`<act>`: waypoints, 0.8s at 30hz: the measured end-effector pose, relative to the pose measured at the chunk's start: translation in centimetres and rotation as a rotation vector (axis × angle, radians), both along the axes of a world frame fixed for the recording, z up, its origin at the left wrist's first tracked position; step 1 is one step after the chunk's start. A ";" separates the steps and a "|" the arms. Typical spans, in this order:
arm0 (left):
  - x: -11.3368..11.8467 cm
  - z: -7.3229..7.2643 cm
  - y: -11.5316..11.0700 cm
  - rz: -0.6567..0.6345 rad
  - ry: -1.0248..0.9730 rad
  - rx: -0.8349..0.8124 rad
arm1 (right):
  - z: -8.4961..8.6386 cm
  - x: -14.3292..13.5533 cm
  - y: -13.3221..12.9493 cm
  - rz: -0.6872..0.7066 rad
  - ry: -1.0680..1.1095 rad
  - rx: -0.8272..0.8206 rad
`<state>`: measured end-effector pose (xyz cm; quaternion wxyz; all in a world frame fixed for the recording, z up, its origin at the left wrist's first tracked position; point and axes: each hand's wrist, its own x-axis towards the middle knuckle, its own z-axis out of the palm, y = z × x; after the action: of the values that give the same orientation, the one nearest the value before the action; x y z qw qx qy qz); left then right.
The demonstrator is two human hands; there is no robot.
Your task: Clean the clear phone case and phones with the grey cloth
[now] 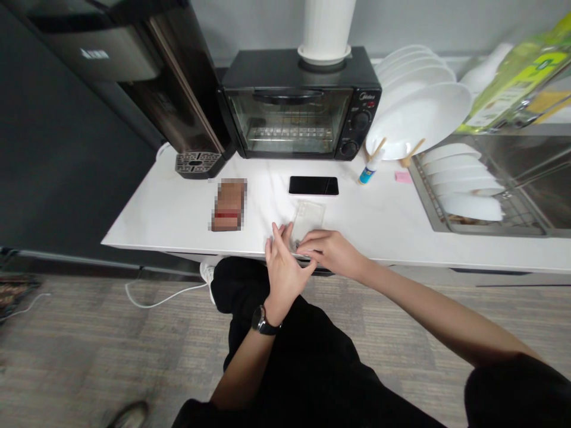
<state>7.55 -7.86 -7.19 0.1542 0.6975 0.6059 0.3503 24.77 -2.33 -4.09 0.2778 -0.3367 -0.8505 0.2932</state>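
Note:
A clear phone case [311,215], or a similar thin see-through cover, lies near the counter's front edge. My left hand [285,270], with a black watch on its wrist, holds the case's near left side, fingers along the edge and thumb toward my right hand. From the right, my right hand [332,251] reaches over the near end, its fingertips pinched together. Something small and dark shows at those fingertips; I cannot make out what it is. A phone [313,185] with a black screen lies flat just beyond the case.
A pixelated brown object [229,205] lies on the left of the white counter [178,220]. Behind stand a dispenser [196,119] and a toaster oven [294,122]. Rightward are a small blue-labelled bottle [367,171], a pink slip [402,177], white plates [428,113] and a dish rack [446,223].

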 end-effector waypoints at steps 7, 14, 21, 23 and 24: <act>0.1 0.2 0.1 0.005 -0.005 0.037 | 1.0 3.5 2.8 -0.232 -0.097 0.021; 0.1 0.1 0.2 0.010 0.006 0.042 | 0.8 1.9 7.1 -0.413 -0.231 0.113; 0.1 0.4 0.1 0.005 0.007 0.032 | 0.4 -1.0 7.7 -0.433 -0.234 0.125; 0.1 0.3 0.1 0.005 0.002 0.028 | 0.5 -1.4 7.2 -0.390 -0.220 0.105; 0.1 0.3 0.1 0.004 -0.001 0.026 | 0.6 -1.6 6.8 -0.370 -0.214 0.097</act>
<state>7.65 -7.73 -6.88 0.1449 0.6980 0.6025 0.3588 23.17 4.46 -3.53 0.2507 -0.5025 -0.8121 0.1586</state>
